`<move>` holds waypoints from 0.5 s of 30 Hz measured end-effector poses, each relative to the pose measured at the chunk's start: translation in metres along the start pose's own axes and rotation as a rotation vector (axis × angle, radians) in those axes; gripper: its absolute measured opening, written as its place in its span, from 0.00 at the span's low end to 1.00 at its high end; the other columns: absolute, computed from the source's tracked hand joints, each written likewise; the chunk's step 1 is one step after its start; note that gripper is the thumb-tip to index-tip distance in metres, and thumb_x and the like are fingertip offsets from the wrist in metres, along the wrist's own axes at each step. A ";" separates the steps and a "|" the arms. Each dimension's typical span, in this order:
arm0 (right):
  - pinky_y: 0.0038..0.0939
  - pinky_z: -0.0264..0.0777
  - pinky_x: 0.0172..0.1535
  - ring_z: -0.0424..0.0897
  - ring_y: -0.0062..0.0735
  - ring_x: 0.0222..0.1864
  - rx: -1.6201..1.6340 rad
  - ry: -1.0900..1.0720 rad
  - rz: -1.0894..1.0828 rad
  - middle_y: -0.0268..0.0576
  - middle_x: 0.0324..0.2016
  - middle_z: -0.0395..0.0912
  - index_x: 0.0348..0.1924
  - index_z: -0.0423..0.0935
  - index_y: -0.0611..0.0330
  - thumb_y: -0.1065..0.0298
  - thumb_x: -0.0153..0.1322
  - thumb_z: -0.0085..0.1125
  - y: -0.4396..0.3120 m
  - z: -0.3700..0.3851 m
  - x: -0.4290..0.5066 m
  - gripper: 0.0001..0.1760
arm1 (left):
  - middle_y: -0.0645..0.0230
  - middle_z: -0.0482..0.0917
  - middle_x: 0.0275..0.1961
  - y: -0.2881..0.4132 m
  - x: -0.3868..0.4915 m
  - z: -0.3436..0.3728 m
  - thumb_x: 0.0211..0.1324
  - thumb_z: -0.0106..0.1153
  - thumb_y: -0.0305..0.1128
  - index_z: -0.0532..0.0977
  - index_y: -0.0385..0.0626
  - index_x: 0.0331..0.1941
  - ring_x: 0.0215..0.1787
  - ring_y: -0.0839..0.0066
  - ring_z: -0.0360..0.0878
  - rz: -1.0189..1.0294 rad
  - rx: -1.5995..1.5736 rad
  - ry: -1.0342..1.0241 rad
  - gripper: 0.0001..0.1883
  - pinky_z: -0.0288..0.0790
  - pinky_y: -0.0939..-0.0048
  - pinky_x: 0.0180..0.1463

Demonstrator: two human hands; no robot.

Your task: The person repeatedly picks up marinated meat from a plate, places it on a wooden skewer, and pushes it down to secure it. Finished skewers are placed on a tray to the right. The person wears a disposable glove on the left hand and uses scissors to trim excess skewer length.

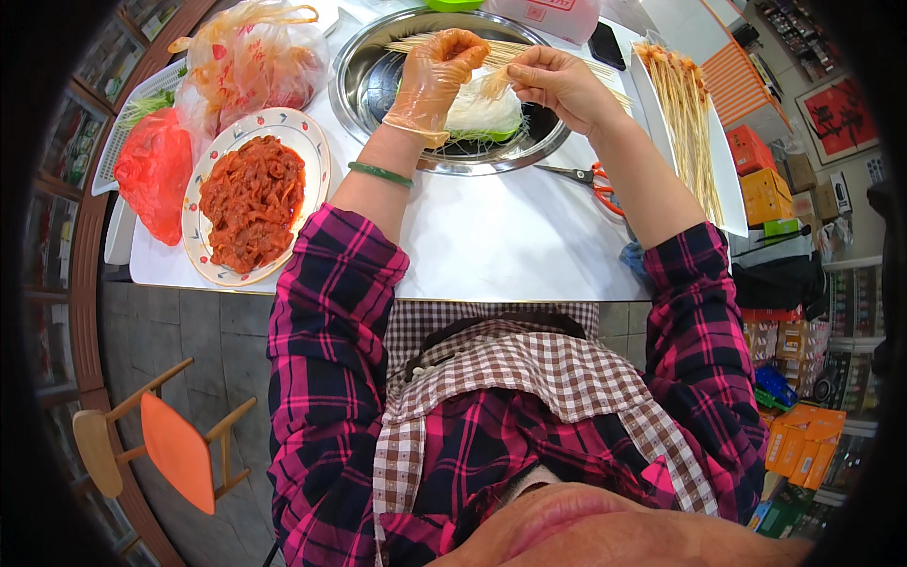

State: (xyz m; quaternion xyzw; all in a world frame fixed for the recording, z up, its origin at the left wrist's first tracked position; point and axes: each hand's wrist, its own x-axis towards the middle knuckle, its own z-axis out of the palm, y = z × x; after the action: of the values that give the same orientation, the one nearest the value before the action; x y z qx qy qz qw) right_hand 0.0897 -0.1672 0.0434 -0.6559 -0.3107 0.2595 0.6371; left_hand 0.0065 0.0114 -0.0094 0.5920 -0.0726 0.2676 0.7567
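Observation:
A clear plastic glove stained orange covers my left hand (441,81), its fingers curled together; what may be between the fingertips is hidden. Close beside it, my bare right hand (549,83) pinches a small wisp of thin pale noodles (495,85). Below both hands lies a bundle of white vermicelli (485,117) on a green holder (504,133), mostly covered. These sit in a round steel basin (489,169) in the white table. Bamboo skewers (499,51) lie across the basin behind my hands. Red-handled scissors (602,186) rest near my right forearm.
A plate (320,152) of red marinated meat strips (251,205) stands left, by a red plastic bag (156,173), a tied clear bag (248,71) and a white basket (106,159). At right, a white tray (735,205) holds loaded skewers (684,120). A phone (606,46) lies behind.

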 end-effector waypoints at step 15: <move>0.20 0.81 0.40 0.84 0.24 0.33 -0.082 0.308 -0.325 0.42 0.34 0.83 0.38 0.80 0.65 0.72 0.69 0.67 0.001 0.012 0.012 0.07 | 0.78 0.76 0.31 -0.009 -0.018 0.026 0.66 0.59 0.37 0.78 0.45 0.41 0.29 0.87 0.67 -0.384 -0.444 -0.253 0.08 0.60 0.85 0.32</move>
State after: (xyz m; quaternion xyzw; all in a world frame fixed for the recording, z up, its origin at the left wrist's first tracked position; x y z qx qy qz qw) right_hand 0.0886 -0.1501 0.0422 -0.6545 -0.3215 0.0373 0.6833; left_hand 0.0013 -0.0198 -0.0174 0.4437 -0.1096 0.0219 0.8892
